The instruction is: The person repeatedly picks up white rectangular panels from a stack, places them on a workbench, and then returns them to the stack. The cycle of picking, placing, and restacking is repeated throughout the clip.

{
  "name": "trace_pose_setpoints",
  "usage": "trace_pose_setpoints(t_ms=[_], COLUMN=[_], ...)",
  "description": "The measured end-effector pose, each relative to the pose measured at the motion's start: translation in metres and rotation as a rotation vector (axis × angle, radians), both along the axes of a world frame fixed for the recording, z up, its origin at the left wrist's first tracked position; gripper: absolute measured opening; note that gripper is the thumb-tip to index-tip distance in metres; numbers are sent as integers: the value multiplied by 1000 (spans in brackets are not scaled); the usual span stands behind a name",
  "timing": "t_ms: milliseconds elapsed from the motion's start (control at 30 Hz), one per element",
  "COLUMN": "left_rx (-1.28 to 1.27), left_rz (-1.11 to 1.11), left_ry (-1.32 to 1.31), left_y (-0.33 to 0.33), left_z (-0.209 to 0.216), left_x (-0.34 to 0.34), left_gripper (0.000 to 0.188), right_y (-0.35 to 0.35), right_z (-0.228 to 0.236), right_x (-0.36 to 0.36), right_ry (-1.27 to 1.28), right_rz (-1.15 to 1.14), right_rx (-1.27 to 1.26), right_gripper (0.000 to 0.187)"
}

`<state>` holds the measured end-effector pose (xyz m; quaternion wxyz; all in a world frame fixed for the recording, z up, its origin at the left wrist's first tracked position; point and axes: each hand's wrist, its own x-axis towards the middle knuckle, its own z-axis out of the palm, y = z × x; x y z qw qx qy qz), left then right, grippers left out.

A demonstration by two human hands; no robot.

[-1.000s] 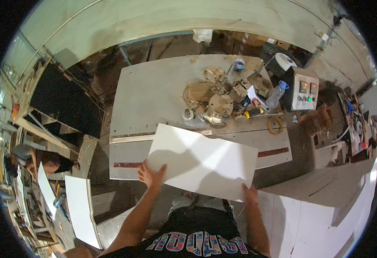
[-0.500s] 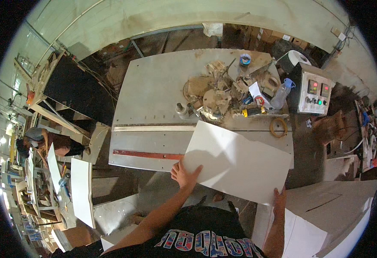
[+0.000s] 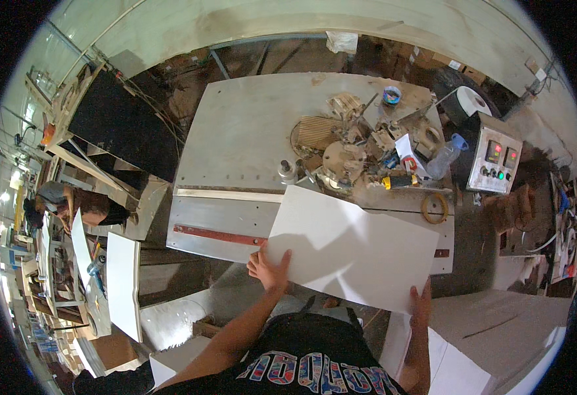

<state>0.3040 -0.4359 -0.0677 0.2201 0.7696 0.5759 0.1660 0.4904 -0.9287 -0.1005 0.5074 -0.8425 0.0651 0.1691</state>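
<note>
A flat white panel (image 3: 354, 250) spans the space between my two hands, tilted, over the near edge of a grey machine table (image 3: 236, 138). My left hand (image 3: 270, 266) grips its left edge, thumb on top and fingers underneath. At the lower right corner my right hand (image 3: 421, 301) is closed on the panel's edge. Just beyond the panel's far edge stands a dusty machine head (image 3: 344, 161) with a round plate and rollers. The panel hides part of a red strip (image 3: 216, 235) along the table's near side.
A control box (image 3: 496, 155) with lit displays stands to the right of the table. A clear bottle (image 3: 448, 157), a yellow-and-black tool (image 3: 399, 181) and a tape ring (image 3: 434, 208) lie near the machine. Left, white boards (image 3: 124, 283) stand by a power drill (image 3: 96, 268); another person (image 3: 81, 204) bends there.
The panel and both my hands have shifted slightly left relative to the table. My grip stays the same. The whole view has turned a little.
</note>
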Motion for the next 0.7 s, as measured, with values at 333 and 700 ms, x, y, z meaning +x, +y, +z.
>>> trace_pose_setpoints(t_ms=[333, 700], left_rx=[223, 300], left_rz=[65, 58], left_ry=[-27, -64], left_y=[79, 172], left_z=[-17, -25], left_x=[-7, -28], left_gripper=[76, 60], right_y=[81, 146], right_z=[14, -11], right_x=[-24, -67], right_ry=[37, -78], right_rz=[10, 103], right_rx=[-53, -103], right_gripper=[95, 91])
